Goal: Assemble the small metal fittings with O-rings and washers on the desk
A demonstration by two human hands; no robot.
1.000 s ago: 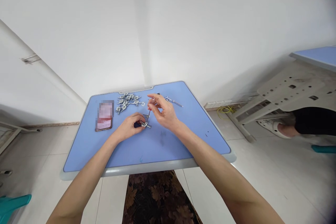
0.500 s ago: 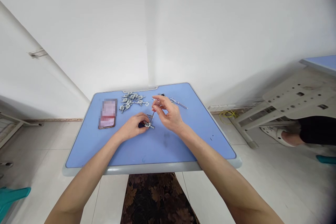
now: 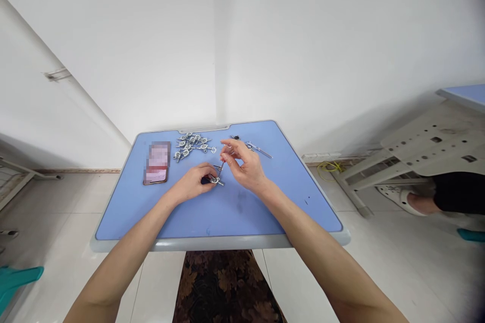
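Note:
On the blue tabletop (image 3: pixel 227 217), my left hand (image 3: pixel 195 181) is closed around a small metal part (image 3: pixel 215 180), its fingertips pressing the part near the desk's middle. My right hand (image 3: pixel 242 162) pinches a thin tool with a red handle (image 3: pixel 223 158) between thumb and forefinger. The tool's shaft slants down to the metal part; its tip is too small to make out. Beyond my left hand lies a pile of similar metal parts (image 3: pixel 191 142). Behind my right hand are thin metal rods (image 3: pixel 260 150) and a small dark piece (image 3: pixel 237 137).
A phone (image 3: pixel 157 163) with a blurred screen lies at the desk's left. The white wall (image 3: pixel 288 50) rises behind the desk. At the right are another desk (image 3: pixel 466 92), a yellow cable (image 3: pixel 329 167) on the floor and a person's foot in a white shoe (image 3: pixel 396 198).
The view has shifted slightly. My right hand's fingers have moved a little on the red handle, while my left hand keeps its hold on the metal part.

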